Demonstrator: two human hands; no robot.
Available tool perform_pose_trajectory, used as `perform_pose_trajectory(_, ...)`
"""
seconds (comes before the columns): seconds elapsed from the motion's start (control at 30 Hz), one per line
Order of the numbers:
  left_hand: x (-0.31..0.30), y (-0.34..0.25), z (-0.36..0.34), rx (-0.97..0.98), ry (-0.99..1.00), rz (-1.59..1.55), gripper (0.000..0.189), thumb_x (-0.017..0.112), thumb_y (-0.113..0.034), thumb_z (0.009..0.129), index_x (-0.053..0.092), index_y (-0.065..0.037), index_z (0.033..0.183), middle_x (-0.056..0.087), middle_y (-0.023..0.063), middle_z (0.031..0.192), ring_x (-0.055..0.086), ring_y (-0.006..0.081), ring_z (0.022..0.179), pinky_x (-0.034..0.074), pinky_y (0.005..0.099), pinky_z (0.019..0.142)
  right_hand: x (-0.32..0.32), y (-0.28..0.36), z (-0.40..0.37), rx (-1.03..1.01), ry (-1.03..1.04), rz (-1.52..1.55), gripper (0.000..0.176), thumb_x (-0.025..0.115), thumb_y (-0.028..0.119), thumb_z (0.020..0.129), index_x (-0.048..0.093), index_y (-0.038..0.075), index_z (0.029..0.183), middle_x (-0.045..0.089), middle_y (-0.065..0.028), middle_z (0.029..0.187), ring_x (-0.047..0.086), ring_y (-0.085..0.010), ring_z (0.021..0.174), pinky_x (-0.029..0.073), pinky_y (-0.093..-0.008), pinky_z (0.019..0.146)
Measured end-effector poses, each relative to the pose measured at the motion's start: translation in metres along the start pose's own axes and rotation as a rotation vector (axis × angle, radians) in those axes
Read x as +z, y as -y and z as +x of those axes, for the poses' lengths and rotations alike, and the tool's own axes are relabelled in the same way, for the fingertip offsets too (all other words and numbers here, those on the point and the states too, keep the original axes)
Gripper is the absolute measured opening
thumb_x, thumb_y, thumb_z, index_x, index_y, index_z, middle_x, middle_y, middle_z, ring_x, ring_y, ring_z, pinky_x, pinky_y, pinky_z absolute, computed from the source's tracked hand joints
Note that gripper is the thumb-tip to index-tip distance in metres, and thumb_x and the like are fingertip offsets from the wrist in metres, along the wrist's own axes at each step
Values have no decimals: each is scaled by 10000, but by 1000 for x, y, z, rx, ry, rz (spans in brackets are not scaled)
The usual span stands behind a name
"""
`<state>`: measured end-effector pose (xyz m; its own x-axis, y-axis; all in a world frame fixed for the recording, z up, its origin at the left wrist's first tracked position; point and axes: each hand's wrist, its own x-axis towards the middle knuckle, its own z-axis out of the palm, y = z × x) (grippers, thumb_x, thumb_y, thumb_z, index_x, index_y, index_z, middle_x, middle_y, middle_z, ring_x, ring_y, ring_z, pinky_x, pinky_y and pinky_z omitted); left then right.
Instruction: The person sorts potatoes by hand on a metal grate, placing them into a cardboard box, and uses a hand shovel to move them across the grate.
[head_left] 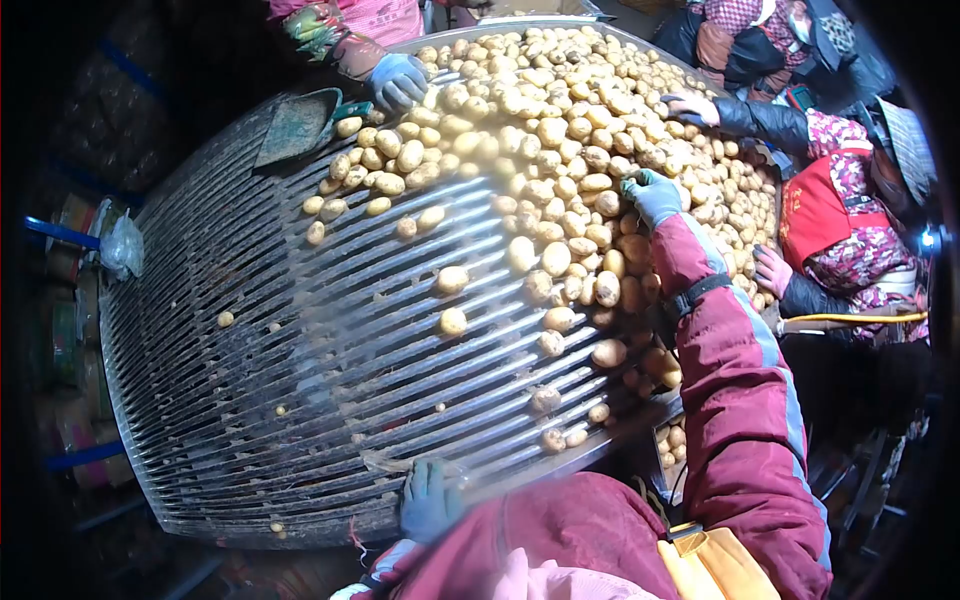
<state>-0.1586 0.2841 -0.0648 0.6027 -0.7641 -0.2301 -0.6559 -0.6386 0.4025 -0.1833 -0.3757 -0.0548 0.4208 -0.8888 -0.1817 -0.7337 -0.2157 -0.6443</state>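
My right hand (655, 196), in a blue-grey glove with green on its fingertips, reaches into the heap of potatoes (570, 150). Its fingers curl down among them, beside a potato (607, 203); whatever lies under the fingers is hidden. At the near edge of the slatted metal table (300, 350), my left hand (430, 500), also gloved, lies with its fingers stretched out on the rim. A scrap of clear plastic (395, 463) is close to it. Several loose potatoes are scattered on the slats between my hands.
A green dustpan-like scoop (297, 128) lies at the far left, near a co-worker's gloved hand (398, 80). On the right, another person (850, 220) has both hands at the potatoes. More potatoes (672, 440) sit below the table edge by my right arm.
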Motion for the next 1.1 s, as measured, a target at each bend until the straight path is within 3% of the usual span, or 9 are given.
perform_pose_trajectory(0.1, 1, -2, -1, -17, 21, 19, 568, 594, -326, 914, 548, -18, 1389, 492, 282, 1436, 496, 487, 1269, 431, 530, 1073, 1, -39, -6, -172, 166, 717, 262, 698, 134, 923, 713, 38, 1166, 726, -20, 979, 649, -110, 874, 531, -271, 783)
perform_pose_trajectory(0.17, -2, -5, 0, -1, 22, 61, 541, 569, -306, 932, 550, -18, 1390, 472, 283, 1456, 474, 478, 1300, 406, 530, 1095, -20, -27, -49, -156, 174, 764, 270, 689, 146, 942, 709, 49, 1193, 718, -24, 1062, 644, -111, 956, 532, -280, 842)
perform_pose_trajectory(0.3, -2, -11, -2, 70, -21, 77, 508, 541, -277, 956, 549, -21, 1395, 462, 278, 1470, 468, 455, 1319, 395, 518, 1102, -51, -25, -141, -20, 463, 1197, 411, 652, 227, 983, 607, 50, 1352, 628, -105, 1311, 646, -268, 1148, 553, -390, 948)
perform_pose_trajectory(0.5, 13, 4, -6, 162, -68, 226, 488, 541, -255, 957, 555, -34, 1392, 480, 259, 1469, 465, 451, 1324, 391, 505, 1105, -39, -101, -235, 198, 545, 1616, 451, 583, 394, 1009, 620, 78, 1330, 650, -124, 1240, 670, -308, 1036, 564, -412, 904)
perform_pose_trajectory(0.6, -1, -17, -4, 121, -55, 172, 489, 530, -256, 956, 553, -39, 1394, 490, 259, 1459, 461, 446, 1331, 385, 502, 1111, -60, -50, -286, 482, 362, 1246, 433, 582, 369, 1019, 606, 58, 1320, 594, 19, 814, 541, -95, 633, 456, -246, 559)
perform_pose_trajectory(0.7, -10, -25, -3, 137, -39, 176, 487, 520, -266, 959, 559, -33, 1384, 499, 260, 1447, 461, 446, 1330, 380, 501, 1117, -34, -56, -270, 386, 383, 1102, 291, 560, 233, 1035, 679, 48, 1226, 644, -10, 798, 588, -103, 616, 469, -237, 506)
perform_pose_trajectory(0.9, -8, -26, 0, 5, -54, 93, 499, 532, -288, 953, 568, 1, 1359, 498, 288, 1430, 488, 452, 1296, 397, 505, 1102, 45, 8, -176, 0, 353, 753, 260, 623, 165, 938, 731, 29, 1131, 741, -89, 1015, 721, -162, 803, 590, -303, 688)
perform_pose_trajectory(0.97, -16, -29, 2, -8, -38, 62, 514, 533, -288, 952, 553, 8, 1372, 490, 293, 1434, 491, 460, 1288, 404, 509, 1095, 70, 49, -143, -115, 244, 507, 319, 674, 277, 894, 750, 85, 1137, 759, -114, 936, 718, -150, 718, 577, -296, 691)
perform_pose_trajectory(1.1, -7, -12, 3, -8, 7, 23, 575, 600, -296, 913, 529, -19, 1411, 471, 298, 1445, 475, 482, 1292, 397, 529, 1105, 117, 115, -72, -194, 102, -24, 491, 665, 426, 855, 702, 138, 1251, 748, -146, 1087, 732, -302, 957, 563, -412, 869)
